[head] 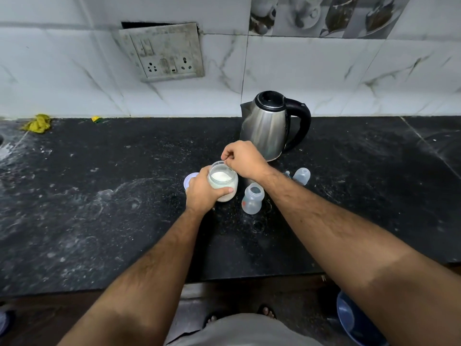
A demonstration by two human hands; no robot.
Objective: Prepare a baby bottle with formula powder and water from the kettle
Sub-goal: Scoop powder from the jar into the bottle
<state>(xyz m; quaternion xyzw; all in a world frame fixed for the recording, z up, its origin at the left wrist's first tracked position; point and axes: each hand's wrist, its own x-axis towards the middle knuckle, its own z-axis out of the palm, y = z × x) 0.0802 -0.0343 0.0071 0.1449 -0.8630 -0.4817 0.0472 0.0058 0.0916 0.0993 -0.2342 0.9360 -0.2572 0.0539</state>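
Note:
A clear jar of white formula powder (222,179) stands open on the black counter, with my left hand (203,192) wrapped around its side. My right hand (243,158) hovers over the jar's mouth, fingers pinched on a thin spoon handle that dips into the jar. The open, empty baby bottle (252,198) stands upright just right of the jar. Its clear cap (302,176) lies further right. The steel kettle (269,126) with a black handle stands behind, near the wall. The jar's pale lid (188,181) lies left of the jar, partly hidden by my left hand.
The black stone counter (99,196) is dusty and stretches wide on both sides. A yellow cloth (37,123) lies at the back left by the tiled wall. A socket plate (163,52) hangs on the wall. A blue tub (354,320) sits on the floor at right.

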